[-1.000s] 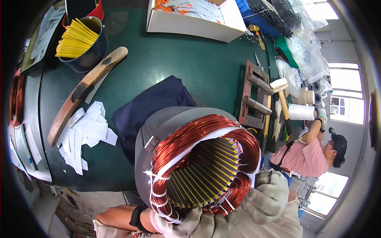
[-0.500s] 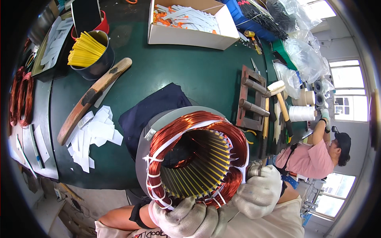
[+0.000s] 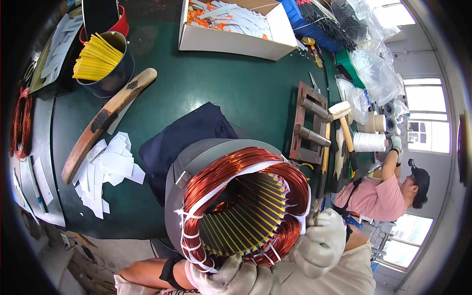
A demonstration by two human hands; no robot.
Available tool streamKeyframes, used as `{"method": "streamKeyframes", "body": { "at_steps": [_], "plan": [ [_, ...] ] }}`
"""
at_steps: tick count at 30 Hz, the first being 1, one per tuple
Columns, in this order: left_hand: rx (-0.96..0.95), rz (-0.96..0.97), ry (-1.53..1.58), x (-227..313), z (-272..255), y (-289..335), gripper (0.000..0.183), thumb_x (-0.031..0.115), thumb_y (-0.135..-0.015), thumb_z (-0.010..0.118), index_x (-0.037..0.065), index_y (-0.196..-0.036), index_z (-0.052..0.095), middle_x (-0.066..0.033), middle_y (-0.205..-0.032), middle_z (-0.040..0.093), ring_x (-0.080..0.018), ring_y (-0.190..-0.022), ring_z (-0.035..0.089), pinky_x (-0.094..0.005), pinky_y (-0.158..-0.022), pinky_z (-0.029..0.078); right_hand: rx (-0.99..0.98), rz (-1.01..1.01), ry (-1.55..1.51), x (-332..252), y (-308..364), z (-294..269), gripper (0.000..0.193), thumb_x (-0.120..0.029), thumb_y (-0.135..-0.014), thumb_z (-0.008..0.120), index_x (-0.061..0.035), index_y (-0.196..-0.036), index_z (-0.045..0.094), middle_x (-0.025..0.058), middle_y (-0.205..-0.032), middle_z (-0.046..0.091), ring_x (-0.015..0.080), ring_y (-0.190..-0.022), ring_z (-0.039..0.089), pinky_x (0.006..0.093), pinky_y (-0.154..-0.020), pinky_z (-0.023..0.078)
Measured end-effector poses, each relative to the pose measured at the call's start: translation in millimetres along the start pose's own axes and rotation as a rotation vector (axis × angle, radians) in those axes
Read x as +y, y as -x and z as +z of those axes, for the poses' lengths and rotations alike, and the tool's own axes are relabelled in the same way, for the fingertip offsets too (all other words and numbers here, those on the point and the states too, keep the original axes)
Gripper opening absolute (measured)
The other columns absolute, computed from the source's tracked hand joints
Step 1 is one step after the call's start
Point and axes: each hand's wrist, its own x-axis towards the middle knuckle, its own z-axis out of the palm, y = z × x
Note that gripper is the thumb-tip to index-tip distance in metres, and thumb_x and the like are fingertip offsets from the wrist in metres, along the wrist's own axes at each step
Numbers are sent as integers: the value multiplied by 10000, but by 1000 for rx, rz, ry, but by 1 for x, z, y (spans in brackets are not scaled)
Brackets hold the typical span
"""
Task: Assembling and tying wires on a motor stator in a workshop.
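Observation:
A motor stator (image 3: 178, 216) lies on the near edge of the green table, its bore tilted up toward me. Red-brown copper windings (image 3: 236, 164) ring its open end, with white insulation between them and white lacing at the left and near side. Yellow strips line the slots inside. My left hand (image 3: 236, 278), in a pale work glove, has its fingers curled over the near rim of the winding. Beside the winding's right near side, my gloved right hand (image 3: 319, 243) is closed in a fist; what it holds is hidden. Dark cloth (image 3: 184, 132) lies against the stator's far left side.
Left on the table are white paper pieces (image 3: 110, 169), a curved wooden tool (image 3: 105, 120) and a bucket (image 3: 110, 81) of yellow strips. A carton (image 3: 236, 46) stands behind. To the right are a metal frame (image 3: 307, 123), a mallet (image 3: 346, 128) and a co-worker (image 3: 373, 191).
The view has shifted a little, so table things appear farther left and the stator slightly lower. Both hands keep nearly the same places by the winding; the right fist has turned slightly.

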Motion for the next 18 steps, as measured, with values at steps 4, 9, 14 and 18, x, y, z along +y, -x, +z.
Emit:
{"method": "streamKeyframes", "body": {
  "at_steps": [4,9,14,18],
  "plan": [
    [23,-10,-26,0,3,-1,137,220,-883,586,120,-928,669,-59,-952,619,-224,-918,587,-469,-898,571,-25,-12,-2,-4,11,9,243,-77,-668,759,-127,-876,643,55,-721,618,165,-553,520,322,-458,362],
    [-10,-48,-58,8,4,-1,118,210,-893,587,129,-934,662,-43,-973,621,-213,-928,588,-453,-900,576,-15,107,-134,-10,41,11,290,-31,-591,738,-61,-873,676,55,-676,620,157,-481,481,316,-421,301],
    [-8,-56,-61,5,1,-3,124,212,-872,628,145,-963,681,-38,-1009,645,-210,-949,595,-439,-879,564,20,117,32,-11,0,6,222,-57,-706,805,-31,-894,690,128,-858,715,129,-506,485,290,-439,339],
    [-81,-127,9,9,-7,-2,208,213,-821,678,139,-1013,705,-47,-1027,665,-225,-952,608,-419,-822,548,175,211,-323,-13,34,13,225,-46,-793,817,-2,-999,737,230,-959,741,207,-527,617,337,-447,458]
  ]
}}
